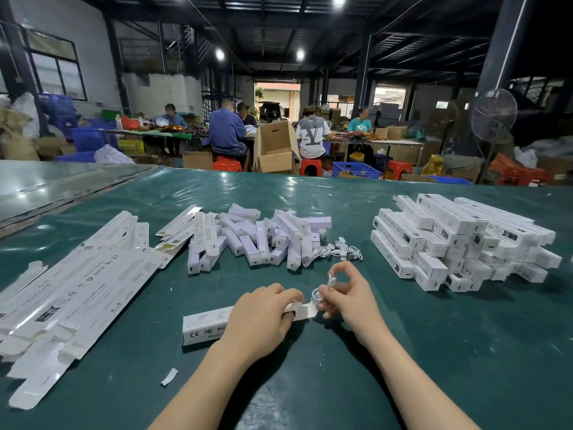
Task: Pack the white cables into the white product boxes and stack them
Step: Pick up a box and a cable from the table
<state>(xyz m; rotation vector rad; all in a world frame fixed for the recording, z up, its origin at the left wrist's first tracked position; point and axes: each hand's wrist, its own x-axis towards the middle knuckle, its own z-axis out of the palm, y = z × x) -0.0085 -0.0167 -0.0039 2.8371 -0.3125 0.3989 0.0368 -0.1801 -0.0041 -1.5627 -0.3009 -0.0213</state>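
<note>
Cable at the box mouth
Your left hand (259, 318) grips the white box (204, 328) on the worktop (403, 352); your right hand (345, 297) fingers pinch a coiled white cable (317, 294) beside its open flap.

Site: packing workshop in a warehouse hall, as I read it from my feed. Evidence: long green worktop (403, 352) carrying flat unfolded cartons (77, 290) and a stack of white product boxes (459, 243); seated workers (227, 131) at far tables (393, 142); red plastic stools (227, 165); blue crates (356, 170); open cardboard shipping box (274, 150); pedestal fan (493, 114); dark steel roof (279, 26) with hanging lamps (299, 54); loading doorway (277, 94) open to daylight at the back.
</note>
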